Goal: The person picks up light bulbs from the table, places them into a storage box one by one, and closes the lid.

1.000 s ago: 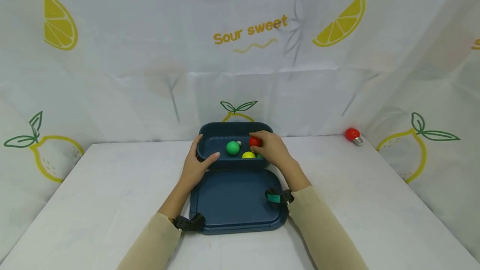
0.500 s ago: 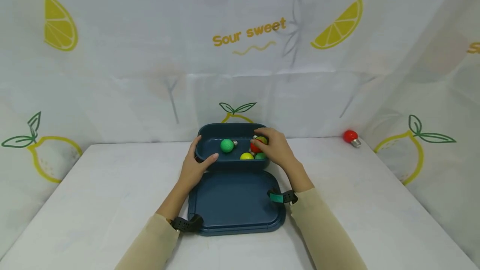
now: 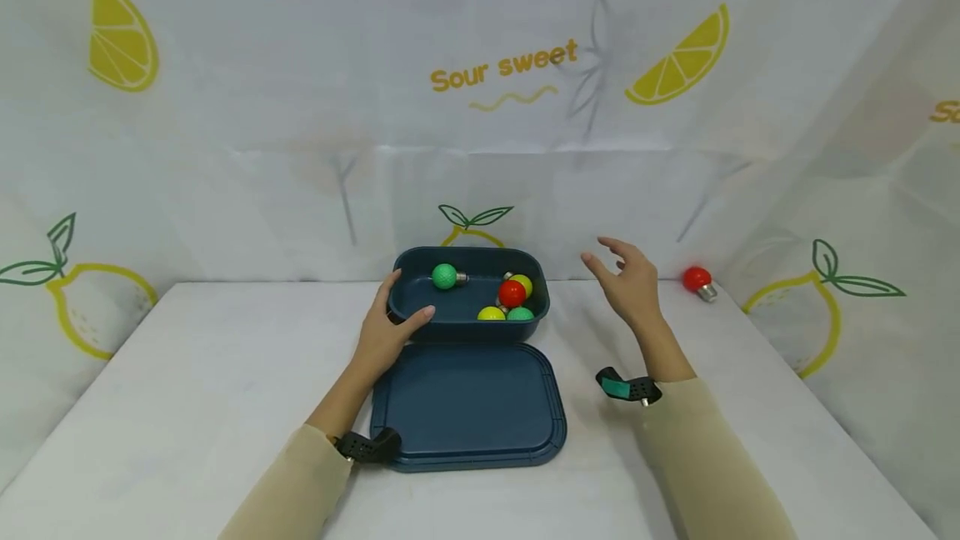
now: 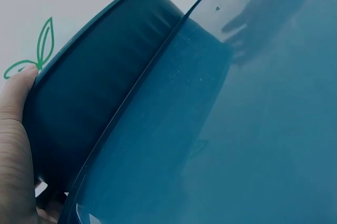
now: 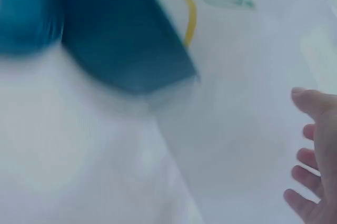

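Note:
A dark blue box (image 3: 457, 332) stands at the back of the table, holding several colored light bulbs. My left hand (image 3: 381, 336) grips its left end, thumb on the near side; the left wrist view shows the thumb (image 4: 18, 95) against the box wall. Inside, a green bulb (image 3: 444, 276) lies apart on the left. A red bulb (image 3: 512, 293), a yellow bulb (image 3: 491, 314) and a green bulb (image 3: 521, 314) cluster on the right, with another yellow one partly hidden. My right hand (image 3: 633, 286) hovers right of the box, fingers spread, holding nothing. Farther right lies a red bulb (image 3: 697, 277).
A dark blue lid (image 3: 468, 411) lies flat in front of the box. White cloth with lemon prints hangs behind the table (image 3: 247, 373) and at both sides. The loose red bulb is near the back right corner.
My right hand has let go of a red bulb inside the box and moved right, out of it. The lone green bulb has rolled left and back. My left hand keeps its grip.

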The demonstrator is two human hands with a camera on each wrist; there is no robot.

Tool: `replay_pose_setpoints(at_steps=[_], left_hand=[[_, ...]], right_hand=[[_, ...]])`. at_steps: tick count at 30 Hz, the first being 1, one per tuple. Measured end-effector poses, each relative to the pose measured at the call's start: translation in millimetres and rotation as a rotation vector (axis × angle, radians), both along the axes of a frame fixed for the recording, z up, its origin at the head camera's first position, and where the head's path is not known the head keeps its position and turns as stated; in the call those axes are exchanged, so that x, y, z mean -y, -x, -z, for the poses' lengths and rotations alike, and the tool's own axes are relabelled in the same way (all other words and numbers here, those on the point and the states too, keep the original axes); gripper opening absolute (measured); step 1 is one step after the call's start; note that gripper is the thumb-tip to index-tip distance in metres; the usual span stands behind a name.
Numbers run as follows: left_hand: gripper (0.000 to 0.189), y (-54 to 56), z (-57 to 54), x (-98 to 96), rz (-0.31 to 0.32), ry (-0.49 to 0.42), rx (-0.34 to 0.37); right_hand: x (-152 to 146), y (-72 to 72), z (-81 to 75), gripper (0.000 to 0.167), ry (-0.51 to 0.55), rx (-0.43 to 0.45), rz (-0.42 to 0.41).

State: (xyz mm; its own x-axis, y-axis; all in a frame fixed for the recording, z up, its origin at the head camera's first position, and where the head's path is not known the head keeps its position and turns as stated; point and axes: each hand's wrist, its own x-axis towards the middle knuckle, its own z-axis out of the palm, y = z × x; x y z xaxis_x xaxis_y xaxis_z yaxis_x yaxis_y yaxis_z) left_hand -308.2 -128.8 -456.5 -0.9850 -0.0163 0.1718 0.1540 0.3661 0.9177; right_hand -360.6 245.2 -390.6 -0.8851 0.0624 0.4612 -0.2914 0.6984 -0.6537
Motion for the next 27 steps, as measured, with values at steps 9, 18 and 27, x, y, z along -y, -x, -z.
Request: replay_pose_setpoints(at_steps=[9, 18, 27], left_hand=[[0.091, 1.4, 0.0, 0.9, -0.003, 0.019, 0.004], [0.090, 2.3, -0.5, 1.4, 0.005, 0.013, 0.006], [0.090, 4.0, 2.1, 1.6, 0.004, 0.014, 0.016]], right_hand=[[-76, 5.8, 15.9, 0.069, -0.108, 0.131, 0.153], [-123, 11.7, 34.7, 0.070, -0.127, 0.222, 0.270], [-145, 22.8, 50.0, 0.068, -0.125, 0.275, 0.315]])
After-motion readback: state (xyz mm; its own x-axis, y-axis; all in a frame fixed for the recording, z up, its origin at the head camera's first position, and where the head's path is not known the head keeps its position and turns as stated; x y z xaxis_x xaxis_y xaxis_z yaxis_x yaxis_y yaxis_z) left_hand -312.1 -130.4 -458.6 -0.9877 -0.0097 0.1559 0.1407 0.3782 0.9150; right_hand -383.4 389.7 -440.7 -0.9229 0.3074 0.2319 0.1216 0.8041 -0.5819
